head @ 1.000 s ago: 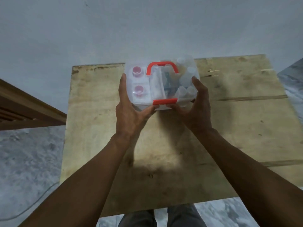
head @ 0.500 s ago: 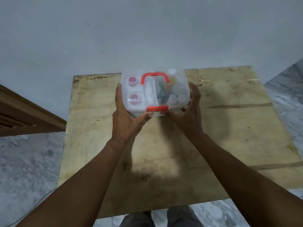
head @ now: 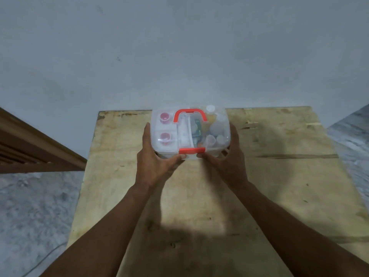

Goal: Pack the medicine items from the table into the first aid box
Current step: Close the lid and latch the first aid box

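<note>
The clear plastic first aid box (head: pixel 221 124), with an orange handle (head: pixel 189 113) and an orange front latch (head: pixel 191 150), sits at the far middle of the wooden table (head: pixel 259 186). Its lid is closed. Through the lid I see two pink-capped bottles (head: pixel 165 126) on the left and several white bottles and a green pack on the right. My left hand (head: pixel 153 158) grips the box's left side, its thumb near the latch. My right hand (head: pixel 227 158) grips the right side, thumb at the latch too.
A pale wall stands right behind the table's far edge. A brown wooden frame (head: pixel 30 148) lies to the left over a grey speckled floor (head: pixel 30 206). A thin cable runs on the floor at the lower left.
The view has tilted up, so the table and box sit lower in the frame. Both hands keep their hold on the box's sides and have shifted with it slightly.
</note>
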### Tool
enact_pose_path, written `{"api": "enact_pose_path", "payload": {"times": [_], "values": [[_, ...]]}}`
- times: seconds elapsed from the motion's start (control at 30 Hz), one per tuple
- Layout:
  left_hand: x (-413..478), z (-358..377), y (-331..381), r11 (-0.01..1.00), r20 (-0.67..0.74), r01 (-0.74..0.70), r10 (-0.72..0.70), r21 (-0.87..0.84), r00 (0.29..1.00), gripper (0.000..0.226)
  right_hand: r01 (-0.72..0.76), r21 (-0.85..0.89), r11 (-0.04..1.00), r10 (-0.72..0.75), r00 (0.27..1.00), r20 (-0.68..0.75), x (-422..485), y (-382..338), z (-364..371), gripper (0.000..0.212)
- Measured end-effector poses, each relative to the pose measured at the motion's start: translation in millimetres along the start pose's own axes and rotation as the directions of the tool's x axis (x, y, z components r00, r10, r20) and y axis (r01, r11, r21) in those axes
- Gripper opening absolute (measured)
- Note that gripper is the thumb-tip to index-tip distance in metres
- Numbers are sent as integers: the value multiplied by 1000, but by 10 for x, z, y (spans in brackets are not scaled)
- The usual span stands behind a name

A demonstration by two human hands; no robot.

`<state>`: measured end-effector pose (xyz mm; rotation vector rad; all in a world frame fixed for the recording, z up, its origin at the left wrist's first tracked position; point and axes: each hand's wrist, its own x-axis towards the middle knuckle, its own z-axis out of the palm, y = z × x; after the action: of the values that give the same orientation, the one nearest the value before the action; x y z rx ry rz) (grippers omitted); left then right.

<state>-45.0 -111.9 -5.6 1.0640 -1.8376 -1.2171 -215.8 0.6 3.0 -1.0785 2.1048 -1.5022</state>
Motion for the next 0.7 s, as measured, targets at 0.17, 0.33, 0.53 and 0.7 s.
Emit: {"api": "enact_pose_path", "payload": {"times": [0.17, 0.33, 0.53, 0.7], "values": [[193, 34, 38, 1000, -27, -18, 18, -2, 999, 102, 39, -41, 998, -41, 998, -44, 207, 17, 62, 78], [413, 57, 95, 1000, -41, -24, 23, -13, 999, 102, 18, -29, 999, -19, 999, -33, 436, -59, 90, 87], [574, 42, 4, 1000, -32, -10, 10, 13, 999, 107, -20, 73, 997, 20, 1000, 5, 501, -130, 158, 76], [582, 90, -65, 1000, -15, 4, -5, -8, 1000, 105, -39, 53, 998, 37, 999, 35, 516, -147, 170, 80]]}}
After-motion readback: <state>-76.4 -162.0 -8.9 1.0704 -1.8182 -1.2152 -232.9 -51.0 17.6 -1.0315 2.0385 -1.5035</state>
